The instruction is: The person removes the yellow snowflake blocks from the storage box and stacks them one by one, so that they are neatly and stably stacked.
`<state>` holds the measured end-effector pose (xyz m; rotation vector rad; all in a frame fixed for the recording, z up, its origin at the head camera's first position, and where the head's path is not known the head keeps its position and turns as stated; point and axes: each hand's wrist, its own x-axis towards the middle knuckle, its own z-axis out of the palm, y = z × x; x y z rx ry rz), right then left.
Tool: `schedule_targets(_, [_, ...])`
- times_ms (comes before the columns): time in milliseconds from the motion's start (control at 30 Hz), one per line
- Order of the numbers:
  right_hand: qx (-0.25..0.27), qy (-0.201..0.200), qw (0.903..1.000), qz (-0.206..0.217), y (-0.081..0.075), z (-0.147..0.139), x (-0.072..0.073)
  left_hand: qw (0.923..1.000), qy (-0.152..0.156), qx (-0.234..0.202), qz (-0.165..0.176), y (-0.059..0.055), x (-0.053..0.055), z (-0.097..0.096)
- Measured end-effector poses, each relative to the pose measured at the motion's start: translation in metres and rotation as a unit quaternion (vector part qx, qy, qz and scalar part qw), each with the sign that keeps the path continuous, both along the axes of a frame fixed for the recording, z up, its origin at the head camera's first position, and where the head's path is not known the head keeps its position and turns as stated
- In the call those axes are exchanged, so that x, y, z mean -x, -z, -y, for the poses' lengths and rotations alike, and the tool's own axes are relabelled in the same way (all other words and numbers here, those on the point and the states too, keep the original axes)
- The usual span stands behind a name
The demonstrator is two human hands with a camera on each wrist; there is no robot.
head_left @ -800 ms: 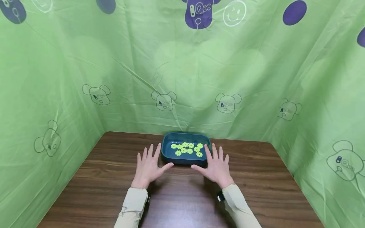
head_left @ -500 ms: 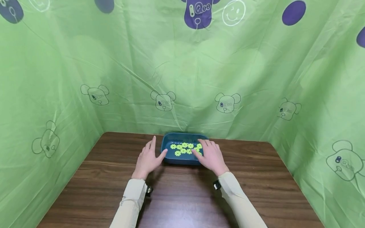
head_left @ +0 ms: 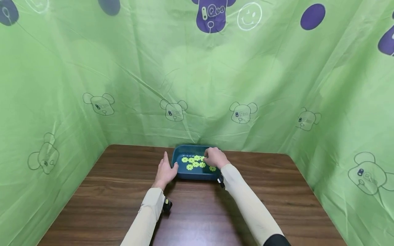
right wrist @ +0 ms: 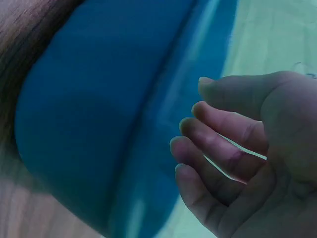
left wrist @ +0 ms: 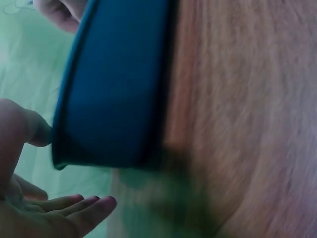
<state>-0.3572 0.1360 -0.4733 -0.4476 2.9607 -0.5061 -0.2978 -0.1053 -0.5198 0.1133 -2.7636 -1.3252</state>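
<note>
A dark blue rectangular box [head_left: 197, 176] stands near the table's back edge, with several yellow-green flower-shaped pieces [head_left: 189, 167] on its floor. My left hand [head_left: 165, 172] is at the box's left end. In the left wrist view its thumb [left wrist: 34, 126] meets the rim, while the other fingers [left wrist: 91, 213] stretch out beside the end wall. My right hand [head_left: 215, 157] reaches over the right part of the box and covers some pieces. The right wrist view shows its fingers [right wrist: 218, 144] loosely bent, a gap between thumb and forefinger, nothing visible in it.
The brown wooden table [head_left: 197, 212] spreads out in front of the box. A green printed cloth [head_left: 197, 85] hangs close behind the box and along both sides. Each wrist carries a small dark camera, such as the left one [head_left: 167, 205].
My right hand has moved left and in over the box, its spread fingers now bent. My left hand has come in to the box's left rim, its fingers drawn closer together.
</note>
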Motion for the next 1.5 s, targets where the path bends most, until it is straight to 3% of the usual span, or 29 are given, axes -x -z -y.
schedule_targets(167, [0.001, -0.001, 0.9990, 0.044, 0.014, 0.005, 0.010, 0.9998, -0.016, -0.010, -0.009, 0.010, 0.003, -0.007])
schedule_targets(400, [0.019, 0.007, 0.9973, 0.070, 0.029, 0.009, 0.013, 0.9981, -0.041, -0.037, -0.028, 0.022, 0.007, -0.014])
schedule_targets(767, [0.006, 0.023, 0.9959, 0.087, 0.035, 0.012, 0.019, 0.9973, -0.045, -0.040, -0.043, 0.019, 0.011, -0.020])
schedule_targets(1133, [-0.013, 0.038, 0.9983, 0.043, 0.033, 0.015, 0.016, 0.9980, -0.052, -0.013, -0.033, 0.015, 0.012, -0.022])
schedule_targets(1300, [0.025, 0.036, 0.9988, 0.023, 0.022, 0.007, 0.007, 0.9987, -0.047, -0.008, -0.020, 0.012, 0.013, -0.024])
schedule_targets(1500, [0.083, 0.037, 0.9948, -0.044, -0.002, -0.017, -0.003, 0.9983, -0.054, 0.007, -0.019, 0.014, 0.016, -0.023])
